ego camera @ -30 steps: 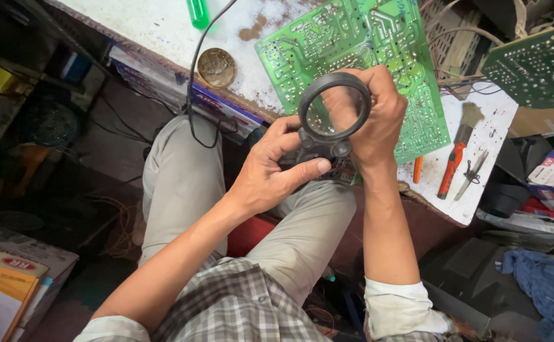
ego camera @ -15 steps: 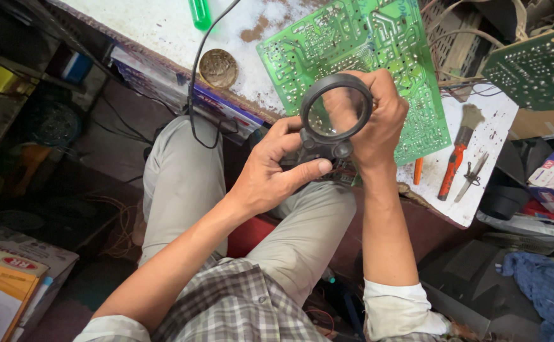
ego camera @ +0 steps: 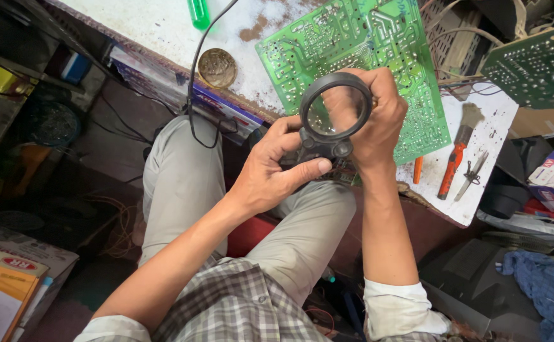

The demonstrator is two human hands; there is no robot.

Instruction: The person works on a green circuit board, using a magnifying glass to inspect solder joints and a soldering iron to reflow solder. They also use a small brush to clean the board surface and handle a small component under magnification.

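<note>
Fingers of the left hand are curled round the black base of a magnifying glass, thumb pressed flat along its underside, while the right hand wraps the far side of the round black rim. So both hands are pinching that magnifier, held just above centre of the frame, right over the near edge of a green circuit board. That board lies flat on a white, stained, chipped table running across the top. Upper left there's a round brassy tin lid and a black cable drooping off the edge. At right sit an orange-handled brush, small metal tweezers and a second green board. Cluttered workshop floor below, boxes lower left, blue rag lower right.
</note>
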